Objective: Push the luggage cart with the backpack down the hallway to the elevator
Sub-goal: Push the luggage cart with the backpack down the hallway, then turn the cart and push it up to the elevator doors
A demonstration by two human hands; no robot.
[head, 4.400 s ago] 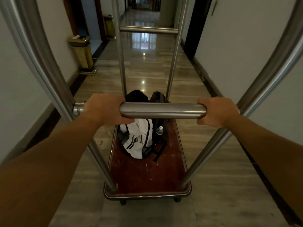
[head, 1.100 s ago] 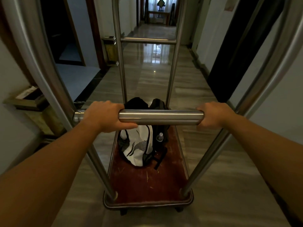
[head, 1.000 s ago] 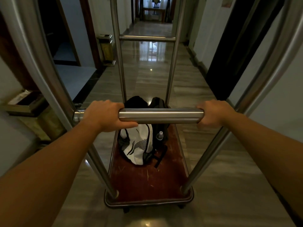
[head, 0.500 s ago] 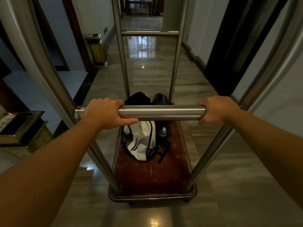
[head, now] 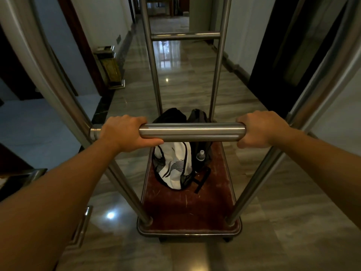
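A: Your left hand [head: 125, 133] and right hand [head: 261, 132] each hold a full grip on the handle bar [head: 192, 132]; the backpack [head: 175, 165] sits mid-cart [head: 187, 208].

B: Drift toward ten o'clock and you clip that bin [head: 110, 69].

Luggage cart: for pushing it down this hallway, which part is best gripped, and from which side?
Grip the horizontal push bar at the near end of the luggage cart, from behind and overhand, as the left hand and right hand do. It is round, level, and spans the uprights; hands set wide near its ends should steer best. The backpack sits ahead, clear of the grip.
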